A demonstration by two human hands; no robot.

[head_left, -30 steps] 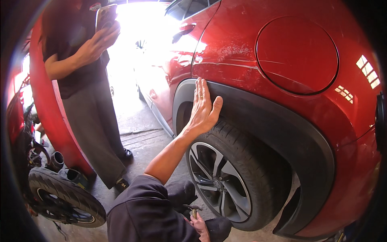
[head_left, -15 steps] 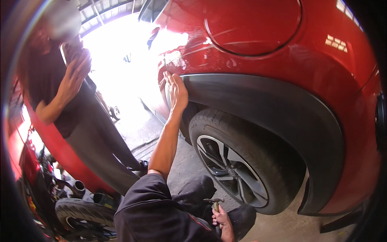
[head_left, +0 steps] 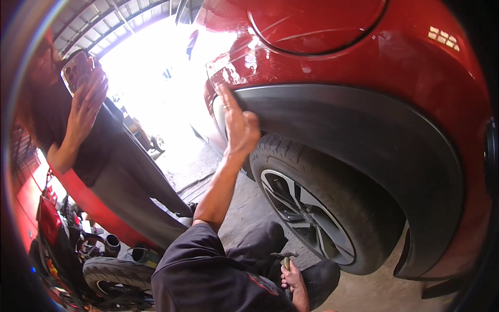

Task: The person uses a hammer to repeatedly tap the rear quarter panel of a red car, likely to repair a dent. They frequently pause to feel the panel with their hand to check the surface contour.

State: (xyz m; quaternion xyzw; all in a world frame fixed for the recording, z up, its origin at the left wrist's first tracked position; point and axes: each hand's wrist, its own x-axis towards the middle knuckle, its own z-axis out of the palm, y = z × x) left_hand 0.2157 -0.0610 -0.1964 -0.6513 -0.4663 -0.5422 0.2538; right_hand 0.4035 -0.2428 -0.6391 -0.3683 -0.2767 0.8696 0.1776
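Observation:
Stretched out with its fingers straight, my left hand (head_left: 240, 130) reaches to the red car body (head_left: 322, 67), just where the black wheel-arch trim (head_left: 358, 117) ends. Its fingertips lie over the panel edge there; the hand is a little blurred, and firm contact cannot be made out. Down by my knees, my right hand (head_left: 294, 280) is closed round the handle of a small hammer (head_left: 286, 256), its head upward. Below the trim stands the car's wheel, a black tyre (head_left: 338, 187) on a silver and black alloy rim (head_left: 306, 216).
On the left stands another person (head_left: 78, 112) in dark clothes, holding up a phone (head_left: 78, 73). A motorcycle with a thick tyre (head_left: 117, 270) is at the lower left. A round fuel-flap outline (head_left: 317, 52) marks the car's side. Concrete floor (head_left: 244, 197) shows beside the wheel.
My left hand has turned at the front end of the trim, its thumb now standing apart. The right hand keeps the hammer low. The view has shifted slightly.

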